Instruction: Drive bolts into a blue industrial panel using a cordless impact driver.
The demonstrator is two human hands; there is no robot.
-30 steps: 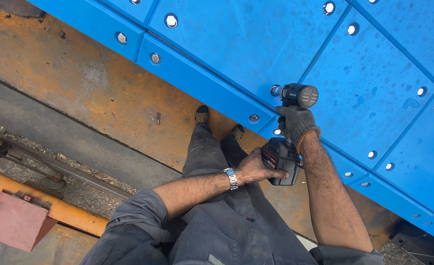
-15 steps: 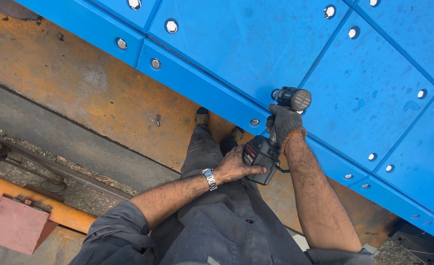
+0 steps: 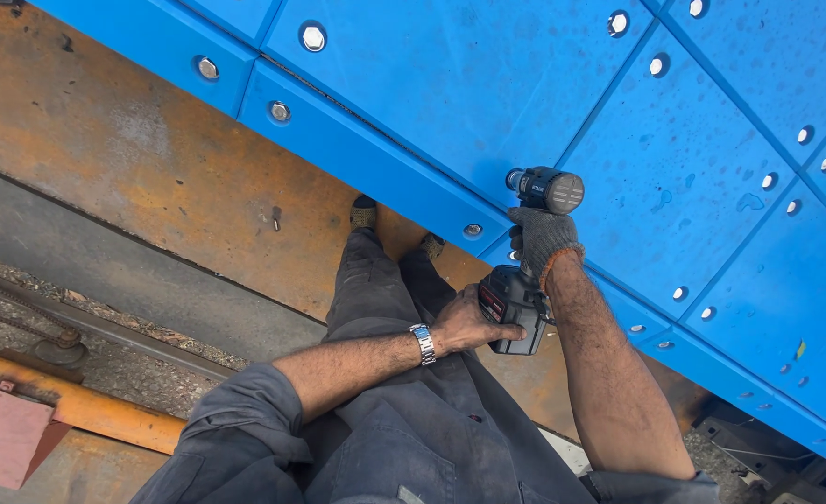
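Seen from above, looking down past grey work clothes and two dark shoes point(image 3: 364, 211) planted on a rusty orange steel surface point(image 3: 105, 159). One cordless power driver point(image 3: 529, 252), dark with a round grey head, held upright against the blue wall. Right hand point(image 3: 541, 241), in a grey knit glove with an orange cuff, wrapped fully closed around the driver's grip just below the head. Left hand point(image 3: 466, 322), bare, with one silver wristwatch point(image 3: 422, 343) on the wrist, cupped partly closed around the driver's battery base, fingers pressed to its side. Driver's nose set against a blue panel point(image 3: 450, 84) close to the lower seam, near the middle of the view. Several large blue panels bolted side by side, with dark seams between them, filling the upper and right parts of the view. About sixteen round silver bolt heads point(image 3: 313, 37) visible across the panels, each seated in its own shallow round recess; a few at the far right too small to count surely. One orange-yellow bar point(image 3: 86, 406) at lower left, with one reddish block point(image 3: 2, 434) just beside it, and a strip of gravel and grey rail point(image 3: 77, 317) running between them and the rusty surface. No open containers in view
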